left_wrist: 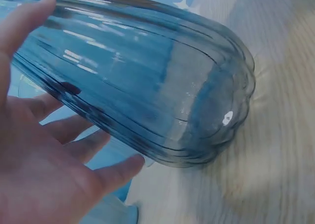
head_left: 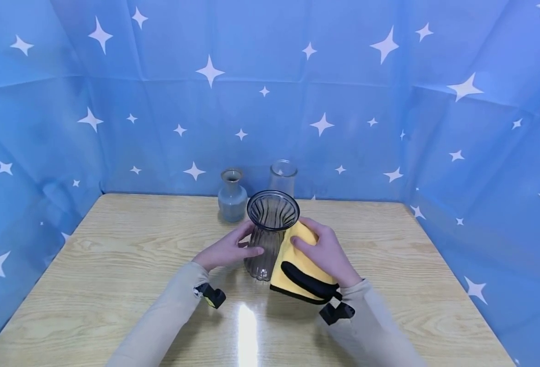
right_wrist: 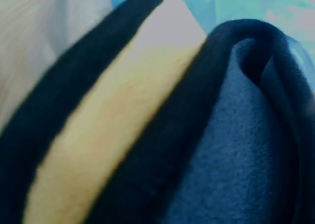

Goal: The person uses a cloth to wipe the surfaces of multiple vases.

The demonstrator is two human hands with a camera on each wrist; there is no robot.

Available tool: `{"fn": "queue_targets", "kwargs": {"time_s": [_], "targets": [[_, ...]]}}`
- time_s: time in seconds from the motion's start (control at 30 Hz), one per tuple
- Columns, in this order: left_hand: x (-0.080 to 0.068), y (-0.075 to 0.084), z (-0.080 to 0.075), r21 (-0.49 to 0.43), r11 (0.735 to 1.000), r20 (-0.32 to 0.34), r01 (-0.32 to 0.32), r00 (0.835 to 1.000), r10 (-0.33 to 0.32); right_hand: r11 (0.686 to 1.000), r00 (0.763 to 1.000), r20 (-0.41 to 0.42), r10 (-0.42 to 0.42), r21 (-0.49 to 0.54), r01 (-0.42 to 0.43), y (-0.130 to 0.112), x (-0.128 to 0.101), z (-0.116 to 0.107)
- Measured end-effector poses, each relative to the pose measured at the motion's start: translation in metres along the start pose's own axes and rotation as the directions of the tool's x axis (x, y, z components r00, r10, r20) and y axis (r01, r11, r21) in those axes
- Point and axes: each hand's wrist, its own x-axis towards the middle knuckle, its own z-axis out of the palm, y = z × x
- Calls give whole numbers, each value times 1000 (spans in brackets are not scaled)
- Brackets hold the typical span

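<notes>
At the middle of the wooden counter [head_left: 113, 265], a ribbed smoky glass vase [head_left: 267, 239] stood between your two hands, its flared mouth tipped toward the head camera and its scalloped base touching the wood. Your left hand [head_left: 226, 251] lay against the vase's left side with its fingers [left_wrist: 74, 150] straight and spread along the ribs, the thumb reaching over the upper wall; they steadied the glass without curling round it. Your right hand [head_left: 327, 252] pressed a yellow cloth [head_left: 297, 278] with a black border against the vase's right side. Those fingers lay over the top of the cloth, bent down across it, with the cloth gathered beneath the palm and hanging toward the counter. From the right wrist view, only the cloth's folds showed close up and blurred: a yellow band between black edges and a grey-blue fleece face beside them.

Behind the vase, near the back edge of the counter, stood a small grey-blue bottle vase [head_left: 231, 196] and, just beside it to the right, a clear glass jar [head_left: 283, 177], partly hidden by the ribbed vase's rim. Both stood upright and apart from your hands. A blue backdrop with white stars [head_left: 210, 70] closed in the counter on three sides.
</notes>
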Motion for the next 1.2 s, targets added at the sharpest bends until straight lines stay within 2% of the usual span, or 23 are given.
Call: {"fn": "queue_targets", "kwargs": {"time_s": [0.2,0.37,0.47,0.53,0.67,0.77,0.83,0.9,1.0,1.2], "targets": [[2,5,1,70,998,2,5,1000,-5,998,999,-39,20,60,-18,-10,2,-8],[5,9,12,199,980,-64,-19,997,32,973,994,-85,68,224,-47,-9,0,-9],[6,6,19,222,974,-102,-31,993,55,958,993,-93,70,284,-41,-4,-1,-7],[7,4,22,210,977,-117,-45,991,71,968,996,-79,46,251,-24,0,-1,-4],[8,3,24,183,981,-128,-64,988,88,993,998,-40,-55,106,59,13,-1,0],[8,4,22,176,981,-124,-84,987,107,992,992,-6,-129,6,129,24,-3,2],[8,5,21,176,979,-119,-104,985,126,989,990,7,-140,-47,140,31,-5,4],[9,5,20,180,976,-114,-124,983,146,987,992,21,-125,-96,126,38,-7,8],[8,4,19,176,975,-115,-132,981,154,991,997,42,-65,-116,70,49,-10,15],[6,4,18,142,984,-125,-107,984,125,992,997,64,53,-119,-45,63,-13,28]]}}
